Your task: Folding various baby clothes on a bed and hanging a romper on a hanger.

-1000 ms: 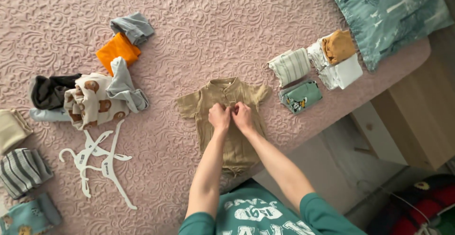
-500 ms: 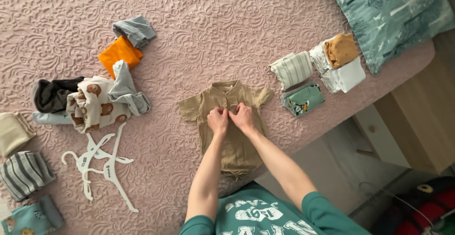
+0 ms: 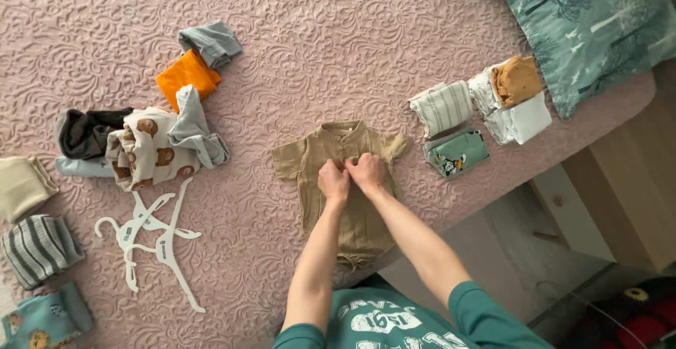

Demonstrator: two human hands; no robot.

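A small tan short-sleeved baby romper [image 3: 355,219] lies flat, collar away from me, on the pink embossed bedspread [image 3: 303,46]. My left hand [image 3: 333,180] and my right hand [image 3: 366,171] sit side by side on its chest, fingers pinched on the button placket just below the collar. Both forearms reach up over the romper's lower half and hide part of it.
Folded clothes stand to the right: a striped piece [image 3: 443,107], a green printed piece [image 3: 456,153], a white and mustard stack [image 3: 517,99]. Left lie a loose pile with a bear-print garment [image 3: 144,153], an orange cloth [image 3: 186,76], white hangers [image 3: 151,236]. A teal pillow [image 3: 598,18] is top right; the bed edge runs lower right.
Both hands stay pinched on the romper's placket. The view has shifted slightly, so everything sits a little further right and lower in the frame.
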